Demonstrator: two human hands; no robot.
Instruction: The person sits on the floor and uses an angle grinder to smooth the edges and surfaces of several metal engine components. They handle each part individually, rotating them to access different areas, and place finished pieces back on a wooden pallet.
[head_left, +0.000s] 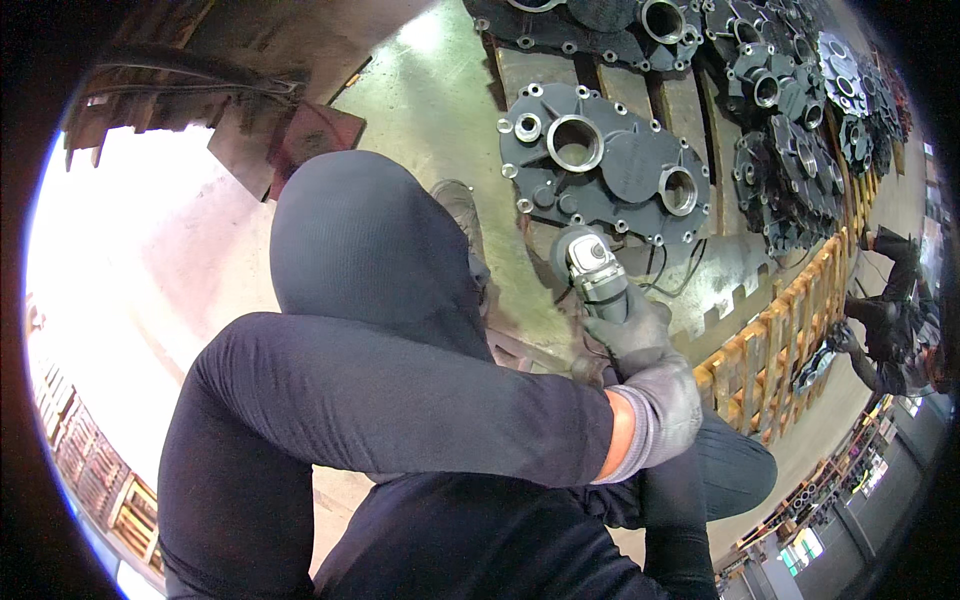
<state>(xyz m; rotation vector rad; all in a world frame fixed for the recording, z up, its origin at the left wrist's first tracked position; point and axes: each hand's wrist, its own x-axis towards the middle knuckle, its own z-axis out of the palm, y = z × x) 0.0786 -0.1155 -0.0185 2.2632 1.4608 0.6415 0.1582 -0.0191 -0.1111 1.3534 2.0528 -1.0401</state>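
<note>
My gloved right hand is closed around the body of an angle grinder, thumb along its near left side. The grinder's round head and disc sit close to the near edge of a dark grey cast-metal housing cover. That cover lies flat, with large machined bores and small bright bolt bosses round its rim. My left arm reaches across from the left, and my gloved left hand rests over my right wrist. Its fingers are hidden, so their grip does not show. A dark cable hangs beside the grinder.
More cast covers lie in rows on wooden pallets at the far right. An upright slatted pallet stands to my right. Beyond it, another person in dark clothes bends over a metal part. My bent left knee rises at centre left.
</note>
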